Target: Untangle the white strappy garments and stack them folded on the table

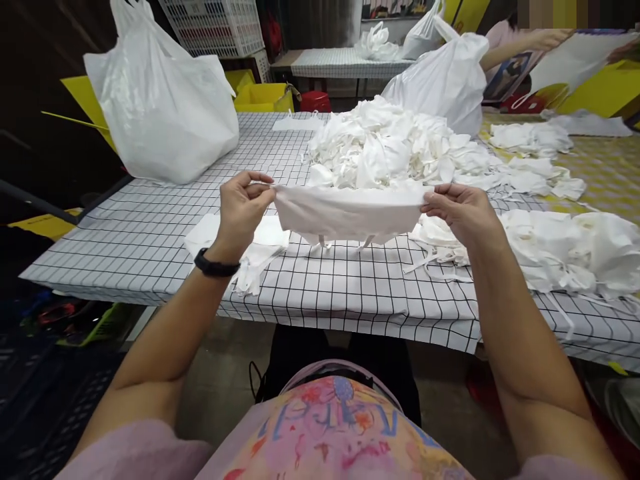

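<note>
A white cloth piece with short straps (pixel 350 212) is stretched out between my two hands above the table's front part. My left hand (pixel 244 207) pinches its left top corner, and my right hand (pixel 460 207) pinches the right top corner. The straps dangle from its lower edge. Under and beside my left wrist lies a small stack of white cloth pieces (pixel 265 240), partly hidden by the hand. More white pieces (pixel 435 240) lie beneath my right hand. Beyond the held piece rises a large loose heap of white cloth (pixel 385 143).
A checked cloth covers the table (pixel 165 220). A full white plastic bag (pixel 165 107) stands at the back left, another white bag (pixel 440 80) behind the heap. Bunched white pieces (pixel 570 250) lie at right. Across the table, a person's arm (pixel 520 47) holds white material.
</note>
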Motion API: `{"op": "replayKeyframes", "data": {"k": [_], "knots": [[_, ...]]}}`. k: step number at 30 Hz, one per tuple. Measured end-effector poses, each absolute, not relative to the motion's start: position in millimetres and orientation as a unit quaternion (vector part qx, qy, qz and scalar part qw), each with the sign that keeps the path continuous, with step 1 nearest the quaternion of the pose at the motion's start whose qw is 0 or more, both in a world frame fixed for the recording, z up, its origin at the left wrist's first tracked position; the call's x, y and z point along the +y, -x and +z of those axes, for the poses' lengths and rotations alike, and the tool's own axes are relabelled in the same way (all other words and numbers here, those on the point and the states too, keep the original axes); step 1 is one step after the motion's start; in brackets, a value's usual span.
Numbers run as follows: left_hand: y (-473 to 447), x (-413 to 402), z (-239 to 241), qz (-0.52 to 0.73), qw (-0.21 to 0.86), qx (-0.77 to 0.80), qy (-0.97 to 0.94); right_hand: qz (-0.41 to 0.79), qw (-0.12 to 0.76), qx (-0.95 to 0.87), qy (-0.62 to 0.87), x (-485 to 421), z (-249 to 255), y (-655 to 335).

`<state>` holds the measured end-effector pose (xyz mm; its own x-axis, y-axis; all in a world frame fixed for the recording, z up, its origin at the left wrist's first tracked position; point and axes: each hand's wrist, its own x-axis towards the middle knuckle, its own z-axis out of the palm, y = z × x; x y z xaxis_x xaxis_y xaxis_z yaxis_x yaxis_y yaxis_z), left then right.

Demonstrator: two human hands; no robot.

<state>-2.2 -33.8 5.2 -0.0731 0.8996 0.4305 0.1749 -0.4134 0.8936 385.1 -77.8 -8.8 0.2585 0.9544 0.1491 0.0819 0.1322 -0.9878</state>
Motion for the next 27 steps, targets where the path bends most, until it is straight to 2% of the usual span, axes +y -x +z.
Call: {"op": "replayKeyframes", "data": {"k": [5, 14, 22, 27], "knots": [[1, -8, 24, 0.592, 0.281, 0.41, -0.634, 0.318, 0.562, -0.511, 0.568, -65, 17, -383], [-3, 15, 55, 0.607, 0.25, 0.39, -0.646, 0.233, 0.598, -0.509, 0.574, -46, 55, -377], [-7, 23, 70, 0.615, 0.269, 0.39, -0.631, 0.17, 0.6, -0.518, 0.585, -47, 66, -372], [-4, 19, 70, 0.613, 0.275, 0.401, -0.623, 0.17, 0.607, -0.507, 0.588, -49, 64, -371]]}}
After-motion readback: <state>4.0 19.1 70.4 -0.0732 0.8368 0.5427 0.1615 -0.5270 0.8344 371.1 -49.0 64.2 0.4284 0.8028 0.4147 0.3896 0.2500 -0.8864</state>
